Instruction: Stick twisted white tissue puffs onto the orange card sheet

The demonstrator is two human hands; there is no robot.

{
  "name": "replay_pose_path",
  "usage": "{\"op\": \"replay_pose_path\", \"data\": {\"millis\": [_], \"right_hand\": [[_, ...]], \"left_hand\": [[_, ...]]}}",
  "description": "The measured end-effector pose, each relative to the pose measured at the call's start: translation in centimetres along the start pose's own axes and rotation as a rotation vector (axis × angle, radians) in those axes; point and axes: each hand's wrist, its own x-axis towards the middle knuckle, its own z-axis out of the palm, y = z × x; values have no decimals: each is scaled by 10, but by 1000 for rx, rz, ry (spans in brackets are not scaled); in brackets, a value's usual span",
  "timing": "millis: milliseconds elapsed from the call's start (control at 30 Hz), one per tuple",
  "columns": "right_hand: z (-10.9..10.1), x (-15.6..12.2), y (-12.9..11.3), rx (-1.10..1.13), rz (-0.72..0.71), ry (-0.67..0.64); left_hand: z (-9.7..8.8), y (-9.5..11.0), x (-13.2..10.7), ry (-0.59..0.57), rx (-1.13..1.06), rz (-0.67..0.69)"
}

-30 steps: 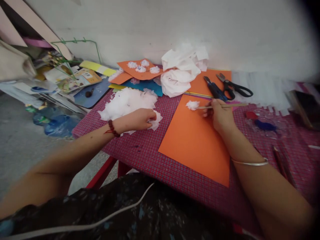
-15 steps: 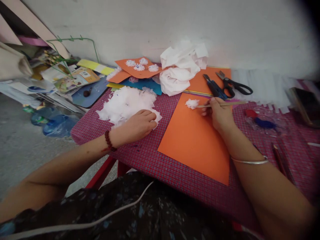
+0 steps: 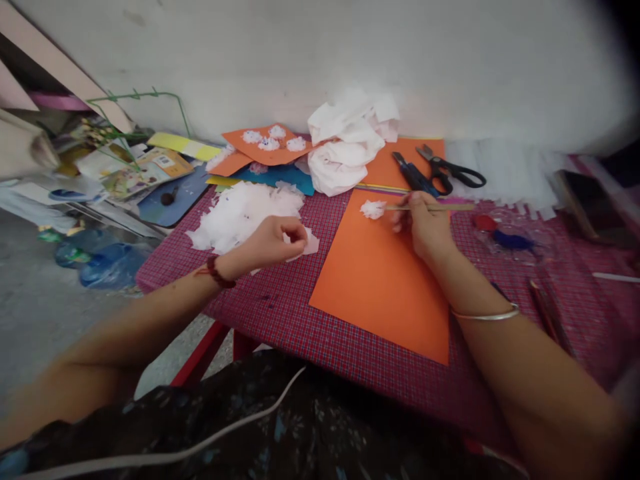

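Our right hand point(image 3: 427, 227) grasping a thin stick point(image 3: 459, 207) over the far edge of the orange sheet point(image 3: 383, 287), our left hand point(image 3: 273, 243) half-curled at white paper scraps point(image 3: 235, 217), its hold unclear

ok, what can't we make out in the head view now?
All in the head view:
Left hand: whether it pinches anything is hidden by the hand itself.
Stick: too small to tell whether its end enters the white tuft.
Red lump and blue lump: blurred amid clear plastic; material unclear.
Dark object, far right: blurred, dim; can't identify.
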Motion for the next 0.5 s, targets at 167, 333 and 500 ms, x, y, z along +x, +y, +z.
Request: {"op": "replay_pose_path", "data": {"millis": [167, 333, 500], "right_hand": [[12, -14, -26, 93, 65, -193], [17, -17, -30, 146, 103, -349], [13, -9, -22, 134, 47, -212]], "left_hand": [[12, 26, 40, 5, -571, -167], [46, 40, 85, -95, -706, -173], [65, 45, 108, -132, -867, -174]]}}
